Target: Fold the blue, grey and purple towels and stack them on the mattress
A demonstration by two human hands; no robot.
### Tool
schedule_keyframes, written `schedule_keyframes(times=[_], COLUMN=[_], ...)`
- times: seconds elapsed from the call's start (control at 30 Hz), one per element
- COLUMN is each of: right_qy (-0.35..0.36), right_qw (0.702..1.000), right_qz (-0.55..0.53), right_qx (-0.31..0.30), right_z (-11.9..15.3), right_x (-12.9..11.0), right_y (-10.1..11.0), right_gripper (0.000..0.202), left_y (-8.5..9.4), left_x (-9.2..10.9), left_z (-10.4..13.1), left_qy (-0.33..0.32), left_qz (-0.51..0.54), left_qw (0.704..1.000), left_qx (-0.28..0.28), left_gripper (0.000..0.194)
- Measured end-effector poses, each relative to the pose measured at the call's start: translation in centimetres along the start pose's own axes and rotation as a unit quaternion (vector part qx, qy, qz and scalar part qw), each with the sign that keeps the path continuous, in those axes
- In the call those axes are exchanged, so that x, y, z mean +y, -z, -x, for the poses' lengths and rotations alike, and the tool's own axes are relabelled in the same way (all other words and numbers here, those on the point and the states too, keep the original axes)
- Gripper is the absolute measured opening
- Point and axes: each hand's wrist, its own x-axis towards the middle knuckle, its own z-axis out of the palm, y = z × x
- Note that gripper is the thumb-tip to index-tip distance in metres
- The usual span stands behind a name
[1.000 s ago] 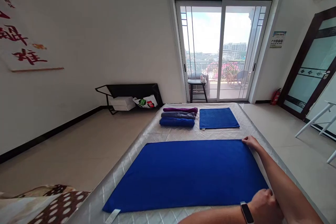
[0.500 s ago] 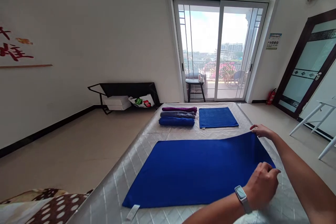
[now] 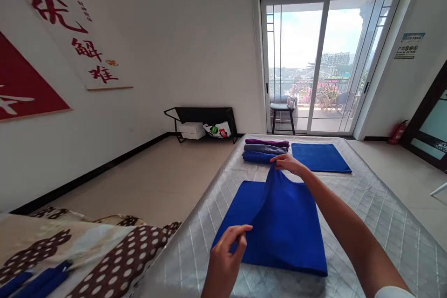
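Quilted silver-grey mattress (image 3: 370, 209) fills lower right of frame. Large royal-blue microfibre towel (image 3: 279, 228) lies on it at centre, right half lifted over the left, partly folded. Risk: far edge sags betw. hands, corners land off-line, giving a skewed fold. Right hand (image 3: 288, 164), arm outstretched, pinches far corner shut. Left hand (image 3: 228, 251), frame bottom, pinches near corner, fingers closed on cloth.

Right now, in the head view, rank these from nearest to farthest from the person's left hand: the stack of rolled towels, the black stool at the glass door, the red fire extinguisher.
Measured from the left hand:
1. Stack of rolled towels, ahead on the mattress.
2. Black stool, beyond the mattress at the glass door.
3. Red fire extinguisher, far right, by the wall.
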Motion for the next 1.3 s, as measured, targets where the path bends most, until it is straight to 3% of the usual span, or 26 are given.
schedule_keyframes(times=[0.13,0.23,0.33,0.43,0.6,0.83,0.93,1.03,1.2,1.3], right_qy=[0.044,0.062,0.064,0.067,0.082,0.138,0.178,0.221,0.29,0.294], right_qw=[0.995,0.985,0.971,0.957,0.942,0.949,0.951,0.949,0.941,0.94], right_qz=[0.085,0.163,0.23,0.281,0.322,0.282,0.251,0.224,0.176,0.169], right_qx=[-0.012,-0.018,-0.024,-0.024,-0.039,-0.033,-0.025,-0.018,0.005,0.029], right_z=[-5.3,-7.3,-8.1,-8.6,-9.3,-8.4,-6.8,-4.4,0.3,2.8], right_x=[-2.0,-1.4,0.3,2.0,2.8,1.6,0.6,-0.5,-2.3,-3.2], right_y=[-9.4,-14.8,-17.7,-18.6,-18.8,-17.5,-15.3,-12.4,-7.4,-4.6], right_gripper=[0.035,0.031,0.028,0.029,0.027,0.027,0.026,0.026,0.021,0.019], left_y=[5.2,6.8,6.7,6.1,5.7,6.4,6.6,6.6,6.6,7.5], left_x=[-5.9,-10.1,-12.7,-13.6,-13.8,-13.6,-13.2,-12.5,-10.9,-8.7], left_z=[0.3,0.2,0.6,1.3,1.8,1.4,1.1,0.8,0.0,-0.8], left_qy=[0.128,0.192,0.214,0.191,0.141,0.173,0.204,0.203,0.156,0.117], left_qz=[-0.043,-0.084,-0.143,-0.195,-0.25,-0.211,-0.224,-0.255,-0.264,-0.229], left_qw=[0.986,0.973,0.961,0.953,0.948,0.96,0.952,0.945,0.952,0.966], left_qx=[0.095,0.096,0.103,0.129,0.135,0.062,0.047,0.028,0.026,0.019], left_gripper=[0.043,0.047,0.045,0.047,0.055,0.044,0.048,0.038,0.031,0.034])
